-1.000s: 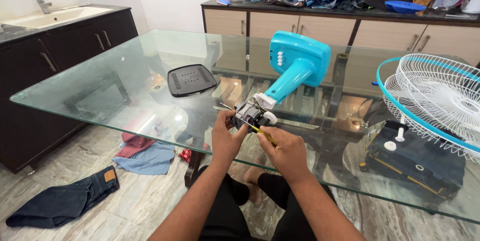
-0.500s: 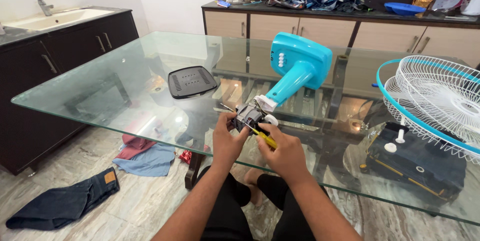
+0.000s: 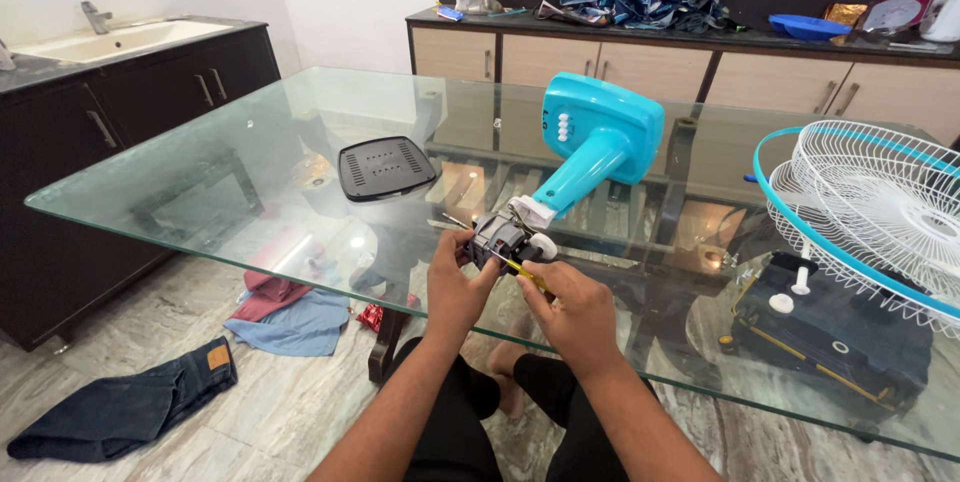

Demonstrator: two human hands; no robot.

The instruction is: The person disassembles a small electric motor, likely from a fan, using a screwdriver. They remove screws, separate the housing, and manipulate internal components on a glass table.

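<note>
Both of our hands are working at the bare grey metal fan motor [image 3: 503,235], lying on the clear glass table [image 3: 200,192] just in front of the turquoise plastic fan stand [image 3: 590,147]. Our left hand [image 3: 455,287] is gripping the motor, while our right hand [image 3: 570,307] is pinching a yellow-handled screwdriver [image 3: 522,269] against it, right of the black vented plastic cover [image 3: 385,167].

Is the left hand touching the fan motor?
Touching. The head view shows the left hand with its fingers wrapped against the fan motor, no gap between them.

left hand [image 3: 455,282], right hand [image 3: 570,307], fingers seemingly curled
</note>
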